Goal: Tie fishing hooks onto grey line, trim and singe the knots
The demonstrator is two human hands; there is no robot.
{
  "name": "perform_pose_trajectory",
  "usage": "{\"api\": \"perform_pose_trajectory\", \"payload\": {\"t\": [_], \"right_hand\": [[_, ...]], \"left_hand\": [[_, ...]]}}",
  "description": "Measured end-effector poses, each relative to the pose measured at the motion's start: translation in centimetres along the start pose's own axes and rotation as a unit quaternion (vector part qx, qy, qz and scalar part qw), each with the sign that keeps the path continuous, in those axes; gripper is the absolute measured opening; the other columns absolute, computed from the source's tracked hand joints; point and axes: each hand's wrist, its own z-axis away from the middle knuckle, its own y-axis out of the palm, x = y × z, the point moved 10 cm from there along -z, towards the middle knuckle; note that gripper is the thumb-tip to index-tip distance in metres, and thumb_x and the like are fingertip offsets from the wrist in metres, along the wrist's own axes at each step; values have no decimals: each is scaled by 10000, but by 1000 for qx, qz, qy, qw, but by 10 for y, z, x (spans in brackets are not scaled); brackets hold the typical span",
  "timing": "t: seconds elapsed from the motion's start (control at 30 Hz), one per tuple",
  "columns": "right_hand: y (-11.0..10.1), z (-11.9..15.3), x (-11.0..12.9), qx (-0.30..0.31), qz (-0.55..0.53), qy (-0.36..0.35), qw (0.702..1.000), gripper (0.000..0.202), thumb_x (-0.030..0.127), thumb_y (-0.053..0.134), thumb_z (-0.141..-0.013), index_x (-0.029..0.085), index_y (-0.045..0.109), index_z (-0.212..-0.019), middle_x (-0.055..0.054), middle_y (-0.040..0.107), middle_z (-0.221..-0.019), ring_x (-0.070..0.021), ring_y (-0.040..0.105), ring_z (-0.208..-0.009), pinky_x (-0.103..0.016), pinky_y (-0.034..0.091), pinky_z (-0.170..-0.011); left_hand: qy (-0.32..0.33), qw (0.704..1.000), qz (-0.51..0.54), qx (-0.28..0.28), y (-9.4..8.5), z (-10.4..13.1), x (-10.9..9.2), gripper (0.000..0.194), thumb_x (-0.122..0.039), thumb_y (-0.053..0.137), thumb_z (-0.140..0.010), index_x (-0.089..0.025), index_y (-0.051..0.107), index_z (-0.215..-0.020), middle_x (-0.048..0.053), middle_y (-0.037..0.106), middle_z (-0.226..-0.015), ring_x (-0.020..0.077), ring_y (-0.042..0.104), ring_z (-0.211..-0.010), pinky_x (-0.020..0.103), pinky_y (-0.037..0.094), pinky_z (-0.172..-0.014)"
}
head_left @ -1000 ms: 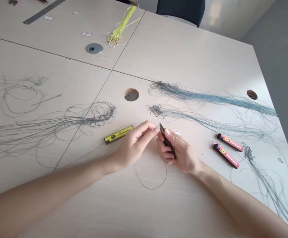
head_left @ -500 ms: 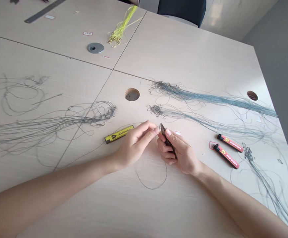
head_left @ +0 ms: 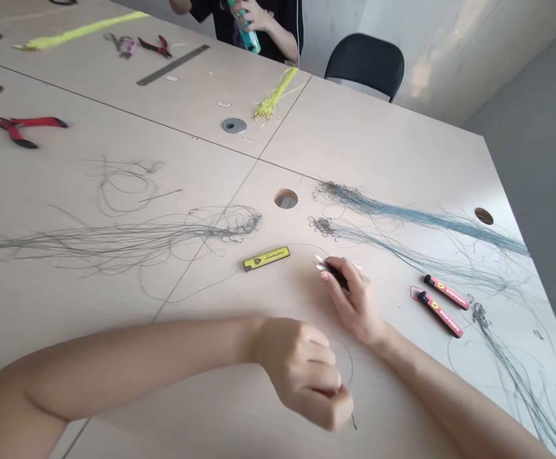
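Observation:
My left hand (head_left: pixel 301 376) is closed in a fist low over the table, pinching a thin fishing line (head_left: pixel 351 370). A short dark end sticks out below its fingers; whether that is a hook I cannot tell. Farther up, my right hand (head_left: pixel 357 299) is wrapped around a small dark tool with shiny metal tips (head_left: pixel 319 262), perhaps snips. Just left of it lies a yellow lighter-shaped case (head_left: pixel 266 259). Beyond are bundles of hooked lines: a small one (head_left: pixel 323 225), a thick bluish one (head_left: pixel 402 213) and a grey one (head_left: pixel 173 236).
Two red lighter-like cases (head_left: pixel 443 313) and another hook bundle (head_left: pixel 479 313) lie at right. Red-handled pliers (head_left: pixel 24 127), a steel ruler (head_left: pixel 173 65) and yellow lines (head_left: pixel 273 99) lie farther off. Across the table, a person (head_left: pixel 259 25) holds a teal object. A round hole (head_left: pixel 286 199) opens in the tabletop.
My left hand has come away from the tool, down toward me, and turned into a fist. My right hand still grips the tool. The view has tilted up, bringing the person and pliers into sight.

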Motion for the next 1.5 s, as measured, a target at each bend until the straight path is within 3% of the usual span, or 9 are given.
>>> {"api": "perform_pose_trajectory", "payload": {"t": [0.17,0.3,0.43,0.57,0.7,0.9,1.07,1.23,1.5], "right_hand": [[22,6,38,49,178,-170,968,232,280,477,-1033,161,632,-1158,-126,649,-1035,-236,568,-905,-385,518,-800],[32,9,46,51,183,-186,964,250,266,516,-1016,147,675,-1168,-123,646,-1025,-236,557,-933,-395,528,-823],[53,0,53,64,161,-192,966,255,310,574,-993,189,712,-1170,-101,665,-989,-233,571,-933,-419,510,-844],[75,-17,64,86,168,-203,961,250,403,657,-937,211,755,-1065,-98,686,-957,-243,589,-917,-443,485,-848],[72,-36,79,58,182,-212,959,243,331,564,-993,193,734,-1097,-126,689,-1034,-254,591,-952,-443,485,-849],[91,-53,66,134,214,-205,946,279,263,445,-1035,173,690,-1132,-136,662,-1072,-257,581,-999,-415,497,-904],[51,-69,37,49,99,-150,982,307,353,342,-1061,178,580,-1142,-144,598,-1119,-228,584,-995,-385,501,-881],[-19,-72,-19,-57,-99,18,993,366,530,397,-1004,197,546,-1034,-36,549,-833,-172,512,-754,-336,457,-737],[-22,-55,-61,-103,-442,188,871,466,647,640,-789,198,595,-905,8,504,-731,-124,462,-629,-266,411,-615]], "left_hand": [[63,993,-81,-51,9,10,-24,175,-123,642,-733,-203,581,-589,-76,327,-480,50,332,-386,194,272,-337],[47,995,-86,34,26,13,-18,170,-96,594,-774,-203,558,-647,-91,298,-484,47,305,-374,196,234,-342],[-61,990,13,126,36,11,1,244,-72,552,-832,-209,490,-639,-92,293,-468,62,296,-378,213,228,-359],[-187,972,83,114,24,9,17,298,-48,491,-823,-228,420,-597,-68,328,-472,111,311,-410,253,262,-381],[-224,964,86,110,20,7,21,284,-39,440,-777,-241,395,-582,-50,319,-454,137,321,-407,288,289,-394],[-282,949,116,79,19,15,35,247,-129,439,-808,-257,416,-598,-33,395,-479,163,370,-436,315,330,-450],[-380,914,137,30,9,26,59,198,-180,396,-881,-256,472,-714,-4,566,-634,173,507,-560,319,427,-571],[-535,833,136,-30,4,50,101,288,-295,347,-982,-230,370,-703,-60,327,-563,115,340,-499,253,308,-485],[-675,688,88,-250,-28,99,139,267,-419,502,-913,-200,491,-761,-83,299,-562,94,282,-502,221,243,-472]]}}
